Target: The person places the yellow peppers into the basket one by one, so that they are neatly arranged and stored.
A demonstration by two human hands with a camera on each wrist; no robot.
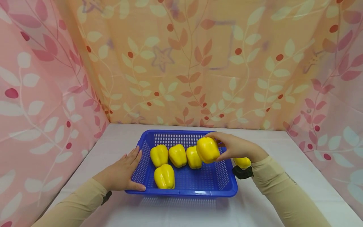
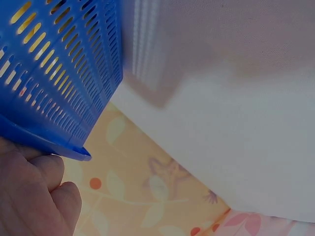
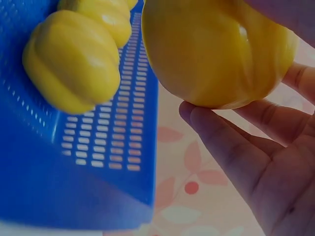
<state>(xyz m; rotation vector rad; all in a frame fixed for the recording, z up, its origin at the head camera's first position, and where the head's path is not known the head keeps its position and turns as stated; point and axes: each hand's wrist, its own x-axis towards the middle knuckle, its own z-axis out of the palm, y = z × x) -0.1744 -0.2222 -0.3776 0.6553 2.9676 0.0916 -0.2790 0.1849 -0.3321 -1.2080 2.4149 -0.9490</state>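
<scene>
My right hand (image 1: 231,145) grips a yellow bell pepper (image 1: 208,150) between thumb and fingers, above the right part of a blue plastic basket (image 1: 193,192). In the right wrist view the held bell pepper (image 3: 216,54) fills the top, fingertips against its underside. Inside the basket lie several more yellow bell peppers: three in a row at the back, such as the left one (image 1: 159,155), and one near the front (image 1: 164,177). My left hand (image 1: 122,171) rests on the basket's left rim, fingers extended, thumb at the front corner.
Another yellow bell pepper (image 1: 242,162) lies on the white table (image 1: 272,148) right of the basket, partly hidden by my right wrist and its black strap (image 1: 243,172). Leaf-patterned cloth (image 1: 181,63) hangs behind the table and on both sides.
</scene>
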